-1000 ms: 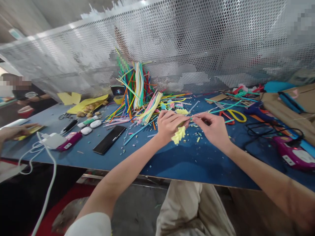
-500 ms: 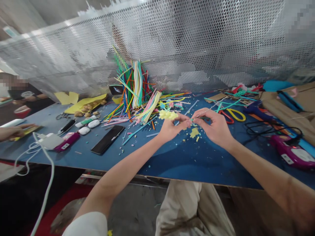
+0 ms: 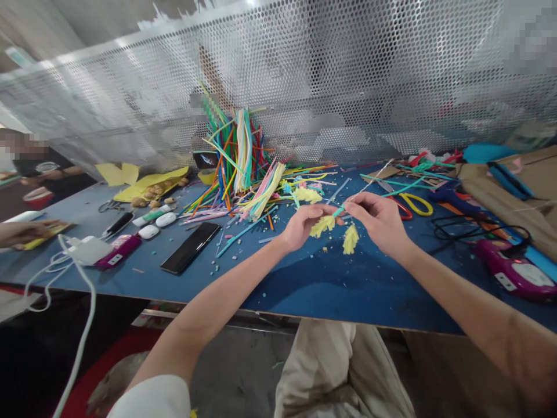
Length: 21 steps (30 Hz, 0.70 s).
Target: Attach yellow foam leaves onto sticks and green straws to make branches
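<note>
Between my hands is a pipe-cleaner flower: fuzzy yellow pieces [image 3: 322, 227] and a short teal length [image 3: 338, 212] at their base. My left hand [image 3: 300, 226] is closed around that base, its fingertips partly hidden by the yellow. With thumb and fingers pinched, my right hand [image 3: 378, 225] grips the teal end, and a thin pale twisted wire [image 3: 376, 175] sticks up and away from it. One yellow piece [image 3: 350, 239] hangs below the right fingertips; another yellow tuft [image 3: 308, 194] shows behind the left hand.
Loose pipe cleaners [image 3: 242, 151] stand bundled at the back. Scissors with red and yellow handles [image 3: 415, 204] lie right of my hands. A phone [image 3: 190, 248], a purple device [image 3: 513, 270] and cables are on the blue table [image 3: 270, 284]. At far left is another person's hand [image 3: 21, 233].
The flower has turned in my hands: its yellow pieces now hang lower, and the teal length shows between my fingertips. The pale wire has swung to point more upward.
</note>
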Available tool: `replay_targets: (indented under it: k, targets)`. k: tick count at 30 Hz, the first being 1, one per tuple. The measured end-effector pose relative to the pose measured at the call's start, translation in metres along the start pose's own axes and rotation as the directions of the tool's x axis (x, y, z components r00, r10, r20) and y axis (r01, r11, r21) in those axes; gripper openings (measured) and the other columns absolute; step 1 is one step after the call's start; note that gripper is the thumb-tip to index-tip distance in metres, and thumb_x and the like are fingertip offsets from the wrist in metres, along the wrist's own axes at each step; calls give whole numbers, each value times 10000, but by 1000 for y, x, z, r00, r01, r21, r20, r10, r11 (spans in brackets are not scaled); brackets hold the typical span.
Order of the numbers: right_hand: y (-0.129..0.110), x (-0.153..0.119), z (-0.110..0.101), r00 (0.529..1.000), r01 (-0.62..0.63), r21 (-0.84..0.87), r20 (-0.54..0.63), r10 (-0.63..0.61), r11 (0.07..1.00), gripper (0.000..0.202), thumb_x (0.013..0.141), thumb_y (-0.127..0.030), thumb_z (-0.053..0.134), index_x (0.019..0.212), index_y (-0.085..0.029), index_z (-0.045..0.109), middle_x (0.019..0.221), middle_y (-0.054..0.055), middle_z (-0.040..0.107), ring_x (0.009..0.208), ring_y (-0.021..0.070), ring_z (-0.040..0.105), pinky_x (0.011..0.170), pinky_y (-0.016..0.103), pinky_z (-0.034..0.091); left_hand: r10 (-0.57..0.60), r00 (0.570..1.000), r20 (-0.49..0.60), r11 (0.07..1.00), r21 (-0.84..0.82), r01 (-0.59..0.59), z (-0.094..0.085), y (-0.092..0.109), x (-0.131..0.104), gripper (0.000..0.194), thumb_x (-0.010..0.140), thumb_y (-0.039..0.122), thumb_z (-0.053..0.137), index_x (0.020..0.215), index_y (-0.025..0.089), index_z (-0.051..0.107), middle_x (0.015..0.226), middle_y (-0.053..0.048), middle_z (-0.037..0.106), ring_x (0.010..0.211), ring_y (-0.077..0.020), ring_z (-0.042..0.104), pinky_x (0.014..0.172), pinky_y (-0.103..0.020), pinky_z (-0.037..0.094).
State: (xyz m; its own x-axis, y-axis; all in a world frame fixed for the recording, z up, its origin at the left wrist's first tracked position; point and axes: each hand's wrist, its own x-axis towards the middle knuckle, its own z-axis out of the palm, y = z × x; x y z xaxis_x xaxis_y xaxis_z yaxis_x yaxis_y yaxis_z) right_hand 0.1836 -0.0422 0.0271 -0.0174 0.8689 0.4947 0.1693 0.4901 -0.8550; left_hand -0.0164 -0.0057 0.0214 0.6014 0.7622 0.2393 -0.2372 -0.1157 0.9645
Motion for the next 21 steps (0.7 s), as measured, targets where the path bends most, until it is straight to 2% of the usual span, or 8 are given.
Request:
replay_targets:
  k: [2,5,8,11,13,16,19,21]
  targets:
    - [3,1,-1,998,-13,32,-61,15,999,209,851,-406,690,811,-201,690,787,27,688,691,154,600,635,310,493,62,998,6,997,52,-62,2,0,-1,412,820,475,616,1029,143,743,913,-110,765,792,-203,685,722,-321,520]
    - [6,2,-1,994,-22,3,-109,23,1000,226,838,-423,702,817,-198,712,794,30,705,677,153,604,613,302,493,105,990,-98,979,186,-85,11,0,-1,430,808,483,704,1087,156,725,891,-85,762,791,-170,666,744,-300,512]
    - [3,0,1,995,-12,-92,-103,2,996,230,843,-424,699,848,-199,740,794,30,725,653,153,608,595,303,488,113,959,-259,970,238,-50,19,1,0,387,766,453,772,1022,165,739,851,-52,748,732,-129,632,712,-268,498]
    - [-2,-4,4,995,42,-131,-80,-53,991,195,862,-391,687,886,-209,754,858,36,753,728,177,660,661,325,520,93,949,-300,975,219,-27,22,3,1,330,775,460,762,911,160,753,779,-30,709,644,-92,553,646,-243,460]
    - [-5,-5,4,992,107,-141,-46,-114,984,151,876,-351,679,892,-222,754,921,38,761,817,197,683,724,345,535,42,959,-281,988,154,2,21,6,0,311,782,461,751,817,153,745,712,-16,665,602,-75,503,603,-231,420]
    - [-5,-4,2,971,238,-139,23,-237,961,87,887,-286,673,891,-241,746,937,32,745,870,196,677,738,348,531,-112,976,-189,994,-3,114,17,10,-2,302,762,435,769,714,144,703,661,7,605,571,-57,475,571,-221,377]
    - [-3,-1,-3,937,345,-107,90,-337,932,71,888,-243,673,918,-251,737,933,27,726,882,188,669,721,337,523,-265,961,-78,958,-140,252,15,12,-3,291,734,388,790,668,135,662,618,26,554,537,-50,453,572,-225,389]
    - [-2,0,-6,925,371,-113,125,-358,922,67,886,-238,679,922,-254,733,916,23,728,854,183,672,707,332,523,-319,947,-29,934,-182,309,14,12,-3,265,729,365,788,694,132,666,597,30,537,524,-54,454,565,-227,401]
